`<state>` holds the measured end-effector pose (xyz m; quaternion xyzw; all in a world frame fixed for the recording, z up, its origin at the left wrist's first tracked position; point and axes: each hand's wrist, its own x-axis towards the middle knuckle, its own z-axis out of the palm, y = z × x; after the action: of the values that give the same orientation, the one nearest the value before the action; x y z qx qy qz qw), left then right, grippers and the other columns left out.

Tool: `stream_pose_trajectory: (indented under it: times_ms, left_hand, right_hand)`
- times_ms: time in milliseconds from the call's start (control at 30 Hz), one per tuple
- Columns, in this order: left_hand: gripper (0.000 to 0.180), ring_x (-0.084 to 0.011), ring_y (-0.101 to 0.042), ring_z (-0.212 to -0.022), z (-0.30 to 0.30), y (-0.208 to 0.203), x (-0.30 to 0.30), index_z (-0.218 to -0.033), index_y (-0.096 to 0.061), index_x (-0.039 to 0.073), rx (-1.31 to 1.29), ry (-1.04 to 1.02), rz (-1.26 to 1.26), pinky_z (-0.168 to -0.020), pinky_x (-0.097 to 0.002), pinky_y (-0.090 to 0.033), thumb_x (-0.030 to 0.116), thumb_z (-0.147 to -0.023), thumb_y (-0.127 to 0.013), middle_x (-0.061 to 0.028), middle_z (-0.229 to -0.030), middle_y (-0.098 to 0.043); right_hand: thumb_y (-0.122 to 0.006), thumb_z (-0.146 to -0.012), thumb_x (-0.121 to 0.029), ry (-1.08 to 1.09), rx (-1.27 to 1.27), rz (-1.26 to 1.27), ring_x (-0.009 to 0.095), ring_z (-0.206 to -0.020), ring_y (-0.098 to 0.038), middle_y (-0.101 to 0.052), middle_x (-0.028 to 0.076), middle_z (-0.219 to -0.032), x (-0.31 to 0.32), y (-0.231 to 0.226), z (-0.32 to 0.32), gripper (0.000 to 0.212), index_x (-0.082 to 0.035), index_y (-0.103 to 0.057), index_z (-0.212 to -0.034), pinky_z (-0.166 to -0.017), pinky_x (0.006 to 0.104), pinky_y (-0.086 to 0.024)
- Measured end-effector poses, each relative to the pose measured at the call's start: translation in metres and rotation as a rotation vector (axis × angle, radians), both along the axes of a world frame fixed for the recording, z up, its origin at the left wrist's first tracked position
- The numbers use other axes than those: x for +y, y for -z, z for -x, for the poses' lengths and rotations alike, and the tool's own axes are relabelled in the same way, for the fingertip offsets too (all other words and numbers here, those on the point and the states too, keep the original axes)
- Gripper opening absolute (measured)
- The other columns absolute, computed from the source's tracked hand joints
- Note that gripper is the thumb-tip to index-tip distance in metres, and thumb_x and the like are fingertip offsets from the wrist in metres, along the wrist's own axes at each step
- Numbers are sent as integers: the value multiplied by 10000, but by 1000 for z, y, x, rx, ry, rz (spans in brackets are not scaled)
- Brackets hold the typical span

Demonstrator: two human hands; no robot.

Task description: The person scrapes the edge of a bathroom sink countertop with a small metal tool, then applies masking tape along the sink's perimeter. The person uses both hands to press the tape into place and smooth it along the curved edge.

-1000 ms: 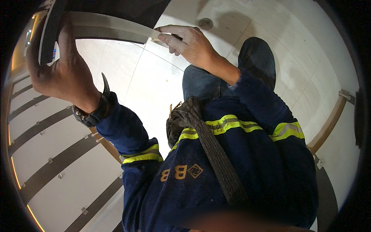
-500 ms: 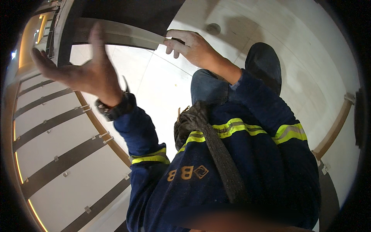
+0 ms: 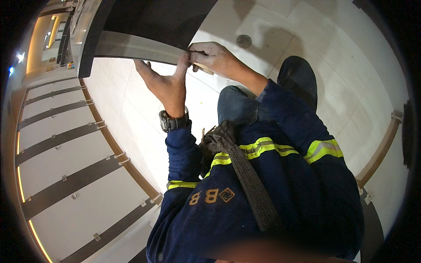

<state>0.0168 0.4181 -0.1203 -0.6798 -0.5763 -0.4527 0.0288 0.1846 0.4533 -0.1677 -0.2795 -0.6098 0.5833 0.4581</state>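
Observation:
A dark panel (image 3: 149,19) with a grey edge strip (image 3: 131,45) spans the upper left, in front of me. Under that strip my left hand (image 3: 169,90) is open, thumb and forefinger spread; the forefinger reaches the strip's lower edge. Its thumb lies against the strip's right end, beside my right fingertips. My right hand (image 3: 217,59) is closed at the panel's right corner, pinching a thin, pale piece with a curved edge (image 3: 204,68). Its kind is not clear, as the fingers cover most of it.
Pale floor tiles (image 3: 127,96) run below the panel, with a round drain (image 3: 244,41) beyond my right hand. Along the left stand white cubicle panels (image 3: 79,175) with dark dividers and metal fittings. To the right, a wooden rail (image 3: 379,151) runs along the wall.
My left hand has swung right and down from the panel's left side to its edge, close to my right hand. The panel appears slightly further right and lower. The pale curved piece now shows.

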Motion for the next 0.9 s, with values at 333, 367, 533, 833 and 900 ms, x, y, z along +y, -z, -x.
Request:
stream_pose_trajectory:
  times_ms: [333, 367, 533, 833, 900]
  left_hand:
    - [1117, -420, -431, -1403, -2, 1, -1, -1528, -319, -90, 26, 20, -44, -1214, -531, -291, 327, -707, -950, -315, -1485, -420]
    - [1107, -420, -435, -1399, -3, 4, -3, -1523, -330, -94, 5, 34, -52, -1216, -522, -288, 317, -705, -952, -318, -1481, -426]
    - [1116, -424, -450, -1389, 0, 4, 10, -1510, -370, -82, 118, 2, -127, -1186, -509, -340, 388, -685, -957, -310, -1479, -461]
    - [1430, -463, -288, -1512, 13, 14, 30, -1644, -137, 79, 320, -11, -377, -1190, -561, -360, 637, -597, -935, -291, -1653, -227]
    - [1448, -460, -294, -1509, 10, 14, 39, -1654, -133, 121, 300, 33, -440, -1186, -555, -365, 641, -572, -943, -288, -1658, -208]
  right_hand:
    - [-586, -1045, -290, 9, -23, 77, 168, -802, -705, -736, 91, -921, 18, 29, 23, 291, -40, -724, -1101, -729, 318, -573]
    - [-593, -1040, -293, 20, -81, 185, 167, -799, -703, -738, 93, -926, 23, 36, 31, 285, -50, -729, -1101, -722, 318, -576]
    - [-549, -1061, -387, 81, -95, 469, 200, -767, -724, -722, 115, -927, 10, 67, 92, 408, 4, -662, -1025, -645, 337, -578]
    - [-597, -1033, -336, -54, -357, 320, 154, -773, -702, -728, 79, -942, -33, 62, -42, 322, -46, -705, -1121, -666, 285, -545]
    - [-621, -1028, -307, -25, -334, 370, 126, -754, -661, -694, 50, -900, -41, 67, -60, 316, -11, -698, -1107, -685, 267, -524]
